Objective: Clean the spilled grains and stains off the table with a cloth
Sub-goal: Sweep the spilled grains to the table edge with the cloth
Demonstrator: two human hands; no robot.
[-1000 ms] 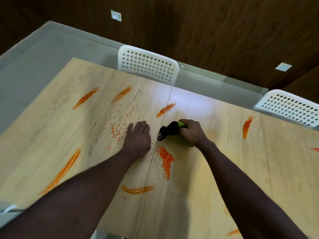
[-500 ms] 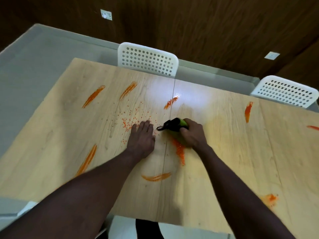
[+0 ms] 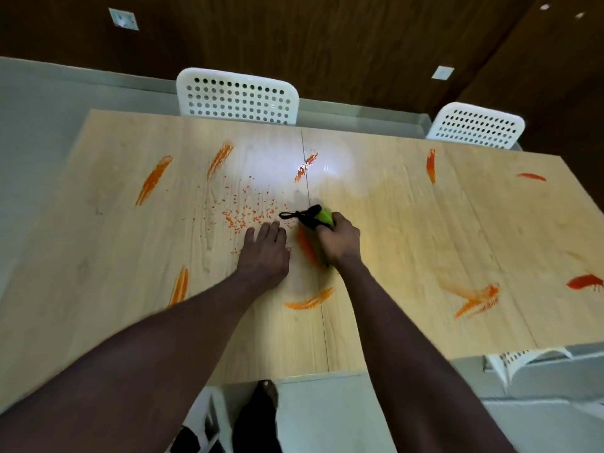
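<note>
Wood counter (image 3: 392, 223), dark panelled wall (image 3: 327, 44), two white chairs (image 3: 237, 96) beyond, nine orange smears (image 3: 153, 181), left grip (image 3: 264, 253) flat, right grip (image 3: 338, 240) clamping green cloth (image 3: 325, 215).

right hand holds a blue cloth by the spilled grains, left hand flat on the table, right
No: the cloth is green, not blue. The head view shows the right hand holding it by the spilled grains, left hand flat on the table.

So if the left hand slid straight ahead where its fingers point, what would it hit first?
The spilled grains, most likely: they lie just ahead of the left hand, which rests flat on the table. The black cord sits further right, probably off that line.
</note>
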